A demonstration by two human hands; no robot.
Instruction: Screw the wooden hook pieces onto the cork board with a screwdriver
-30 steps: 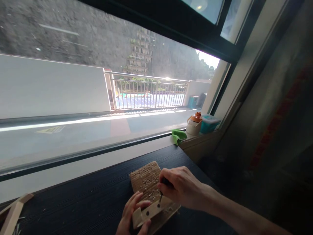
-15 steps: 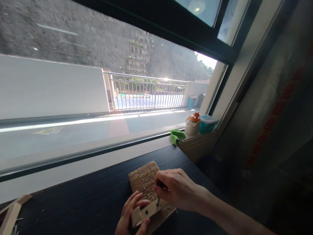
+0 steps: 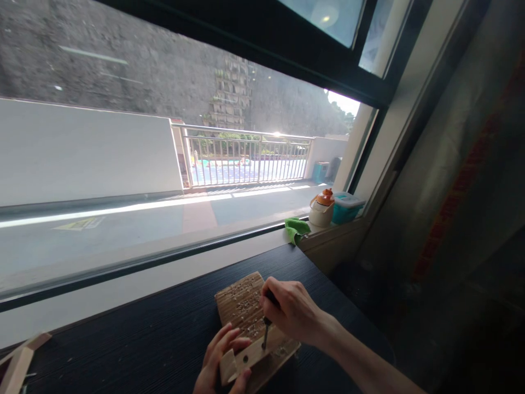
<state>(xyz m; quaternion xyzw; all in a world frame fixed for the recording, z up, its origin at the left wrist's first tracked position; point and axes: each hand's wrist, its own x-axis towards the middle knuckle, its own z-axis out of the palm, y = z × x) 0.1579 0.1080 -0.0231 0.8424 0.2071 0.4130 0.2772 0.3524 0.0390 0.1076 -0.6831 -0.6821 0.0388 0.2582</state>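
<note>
My right hand (image 3: 293, 309) is closed round the dark handle of a screwdriver (image 3: 266, 328); its thin metal shaft points down. The tip meets a dark hole in a pale wooden piece (image 3: 255, 352), which has another dark round spot nearer its left end. Fingers of my left hand (image 3: 219, 355) grip that left end, thumb on the near side and fingertips on the far side. Beneath lies a thicker, rough wooden board (image 3: 241, 298) strewn with small wood chips. Whether the tip sits inside the hole I cannot tell.
The board rests on a black table (image 3: 143, 334). At the lower left is the corner of a wooden tray (image 3: 20, 364). On the windowsill are a green cloth (image 3: 296, 229), a cream jug with an orange lid (image 3: 321, 210) and a teal lidded box (image 3: 346, 209).
My right hand has risen slightly and shifted, so more of the screwdriver's shaft shows. Its tip stays at the same hole. My left hand keeps its grip.
</note>
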